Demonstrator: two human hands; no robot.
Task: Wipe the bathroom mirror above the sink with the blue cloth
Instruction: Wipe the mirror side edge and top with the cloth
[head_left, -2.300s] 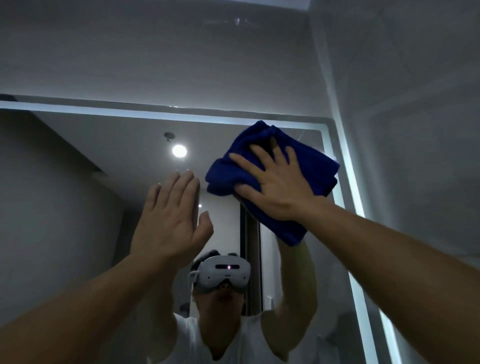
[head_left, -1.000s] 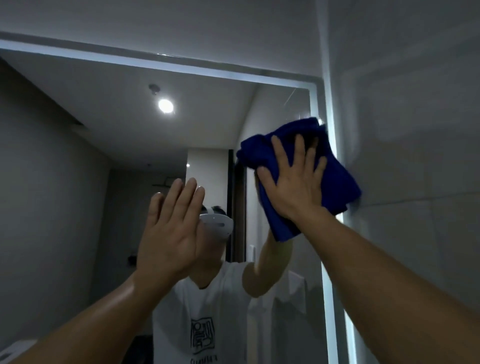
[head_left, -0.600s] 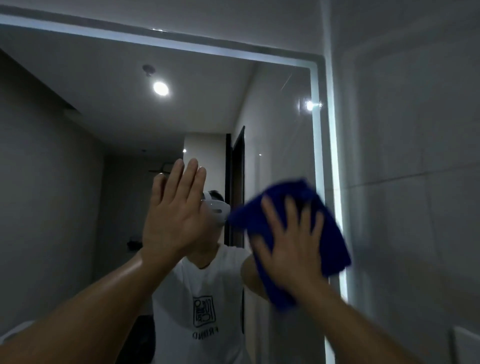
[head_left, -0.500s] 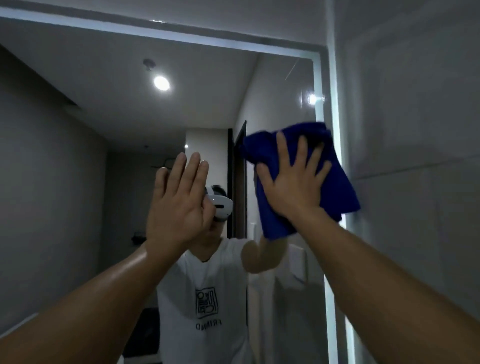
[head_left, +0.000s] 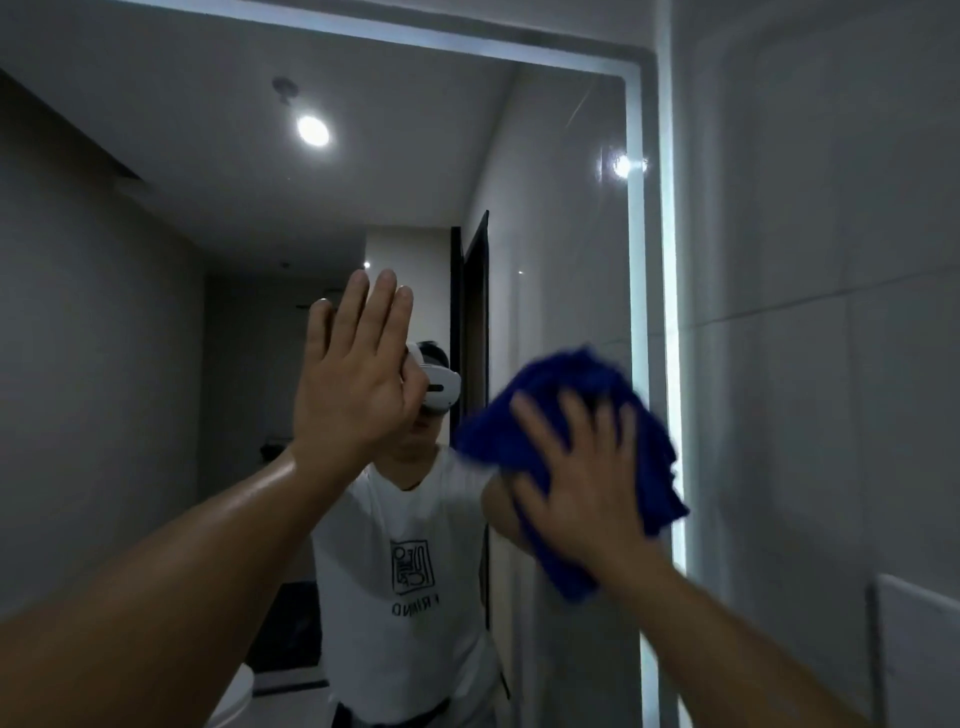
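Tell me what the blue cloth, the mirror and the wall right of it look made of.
The blue cloth: soft napped fabric, likely microfibre; fuzzy, bunched folds, though blurred. The mirror: glossy glass; crisp reflections, lit edge strip. The wall: glazed tile, probably ceramic; sheen and grout lines.

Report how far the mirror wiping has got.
Done: nothing provable; the mirror shows no obvious smears, but the light is dim. In hand: the right hand presses the blue cloth flat on it beside its lit right edge, blurred mid-stroke. The left hand is raised flat, holding nothing. Left: seemingly the mirror's left side.
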